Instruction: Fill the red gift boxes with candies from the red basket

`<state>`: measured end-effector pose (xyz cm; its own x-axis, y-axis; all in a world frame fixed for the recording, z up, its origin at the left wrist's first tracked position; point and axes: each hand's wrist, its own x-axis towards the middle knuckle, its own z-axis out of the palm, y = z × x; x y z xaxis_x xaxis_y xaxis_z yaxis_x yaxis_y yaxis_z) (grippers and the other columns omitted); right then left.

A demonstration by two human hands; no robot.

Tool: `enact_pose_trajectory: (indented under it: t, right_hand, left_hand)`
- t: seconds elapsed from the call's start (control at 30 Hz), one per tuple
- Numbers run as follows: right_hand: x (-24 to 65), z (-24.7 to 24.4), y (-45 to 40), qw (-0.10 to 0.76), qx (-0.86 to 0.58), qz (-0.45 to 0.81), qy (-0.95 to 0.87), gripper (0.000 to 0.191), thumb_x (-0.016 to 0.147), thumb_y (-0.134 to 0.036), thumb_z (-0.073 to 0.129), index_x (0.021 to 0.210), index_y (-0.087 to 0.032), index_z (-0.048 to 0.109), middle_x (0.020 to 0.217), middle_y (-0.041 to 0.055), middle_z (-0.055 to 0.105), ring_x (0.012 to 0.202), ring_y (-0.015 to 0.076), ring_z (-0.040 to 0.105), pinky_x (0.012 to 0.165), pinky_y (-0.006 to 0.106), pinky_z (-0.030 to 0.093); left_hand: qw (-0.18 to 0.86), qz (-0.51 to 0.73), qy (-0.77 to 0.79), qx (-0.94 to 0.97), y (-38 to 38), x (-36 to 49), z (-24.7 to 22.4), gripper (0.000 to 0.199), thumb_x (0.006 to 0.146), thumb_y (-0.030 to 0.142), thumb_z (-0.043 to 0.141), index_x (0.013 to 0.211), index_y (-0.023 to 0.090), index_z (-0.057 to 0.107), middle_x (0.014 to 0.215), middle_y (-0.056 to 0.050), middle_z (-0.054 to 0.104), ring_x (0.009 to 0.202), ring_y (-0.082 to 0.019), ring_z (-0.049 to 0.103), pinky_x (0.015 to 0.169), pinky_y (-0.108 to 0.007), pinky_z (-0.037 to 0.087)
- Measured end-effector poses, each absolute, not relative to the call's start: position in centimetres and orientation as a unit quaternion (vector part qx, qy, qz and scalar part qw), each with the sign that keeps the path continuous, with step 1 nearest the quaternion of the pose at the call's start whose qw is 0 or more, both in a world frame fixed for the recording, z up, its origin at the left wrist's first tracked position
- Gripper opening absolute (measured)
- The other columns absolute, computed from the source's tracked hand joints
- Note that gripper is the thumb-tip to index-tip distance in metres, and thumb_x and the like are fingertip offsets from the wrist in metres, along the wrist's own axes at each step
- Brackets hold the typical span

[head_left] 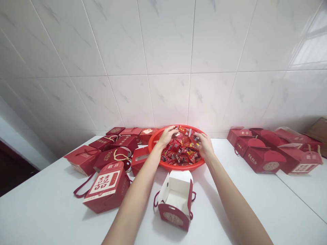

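Note:
A red plastic basin (pixel 182 167) full of red-wrapped candies (pixel 178 149) stands against the wall. Over its left side, my left hand (pixel 166 136) has its thumb and fingers closed on a small wrapped candy. My right hand (pixel 205 145) is over the right side, fingertips pinched on another wrapped candy (pixel 196 137), partly hidden by the fingers. Between my forearms, in front of the basin, a dark red gift box (pixel 175 214) stands with its top unfolded. Its white inside shows, and cord handles hang at its sides.
Several closed red gift boxes (pixel 106 187) with cord or ribbon handles cluster on the left of the white table (pixel 51 211). More red boxes (pixel 265 156) stand at the right, some with raised flaps. Behind everything rises a tiled wall (pixel 168 95). A brown carton (pixel 318 131) is at the far right.

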<state>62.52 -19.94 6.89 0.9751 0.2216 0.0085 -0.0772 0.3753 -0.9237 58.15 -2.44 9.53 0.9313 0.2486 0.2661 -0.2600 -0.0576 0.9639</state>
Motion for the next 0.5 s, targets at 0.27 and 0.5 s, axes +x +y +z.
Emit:
enact_pose_trajectory:
  t: [0.27, 0.5]
  right_hand:
    - [62.49, 7.05, -19.81, 0.835, -0.523, 0.148, -0.086, 0.029, 0.056, -0.036, 0.082, 0.068, -0.023, 0.058, 0.064, -0.0022, 0.063, 0.059, 0.0155, 0.059, 0.049, 0.028, 0.053]
    - [62.54, 6.88, -19.78, 0.831, -0.531, 0.133, -0.098, 0.029, 0.056, -0.034, 0.080, 0.068, -0.023, 0.057, 0.065, -0.0018, 0.064, 0.057, 0.0156, 0.060, 0.050, 0.029, 0.053]
  left_hand:
    - [0.685, 0.176, -0.009, 0.707, -2.49, 58.24, 9.16, 0.034, 0.065, 0.046, 0.075, 0.072, 0.017, 0.057, 0.071, 0.002, 0.057, 0.069, -0.014, 0.054, 0.067, -0.027, 0.046]
    - [0.680, 0.190, -0.017, 0.708, -2.19, 58.41, 8.83, 0.041, 0.063, 0.051, 0.079, 0.074, 0.017, 0.058, 0.072, 0.001, 0.059, 0.071, -0.015, 0.057, 0.070, -0.027, 0.047]
